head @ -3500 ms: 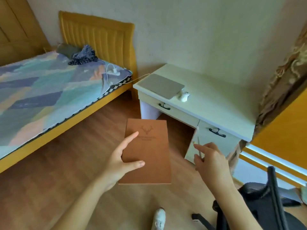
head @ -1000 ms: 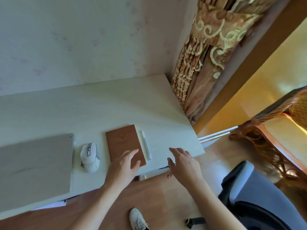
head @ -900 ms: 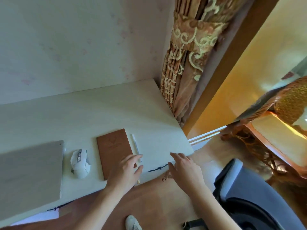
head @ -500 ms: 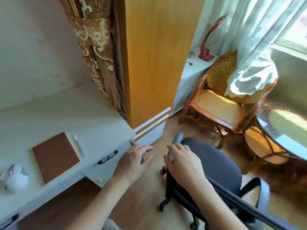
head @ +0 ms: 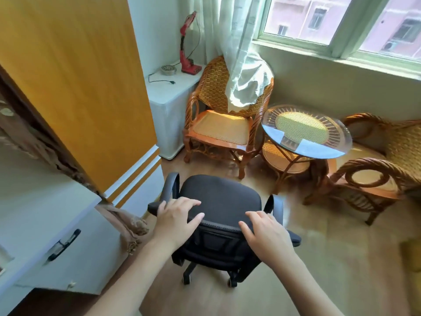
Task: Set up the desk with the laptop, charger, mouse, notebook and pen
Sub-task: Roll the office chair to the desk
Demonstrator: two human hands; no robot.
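Observation:
The laptop, mouse, notebook, pen and charger are all out of view. Only the right end of the white desk [head: 43, 201] shows at the left, with a black drawer handle [head: 64, 244]. In front of me stands a black office chair [head: 219, 199] with its back towards me. My left hand [head: 174, 218] lies on the left top of the backrest, fingers spread. My right hand [head: 265, 232] lies on the right top of the backrest, fingers also apart. Neither hand is curled around anything.
An orange wall panel [head: 75, 87] and a brown curtain [head: 123, 222] stand beside the desk. Behind the office chair are a wicker chair [head: 218, 131], a round glass-topped table [head: 305, 131] and a second wicker chair [head: 373, 179]. A white cabinet [head: 168, 99] carries a red lamp [head: 188, 42].
My view has swung right, away from the desk with the notebook and pen on it. Both hands have left the desk edge and come down on the office chair's backrest.

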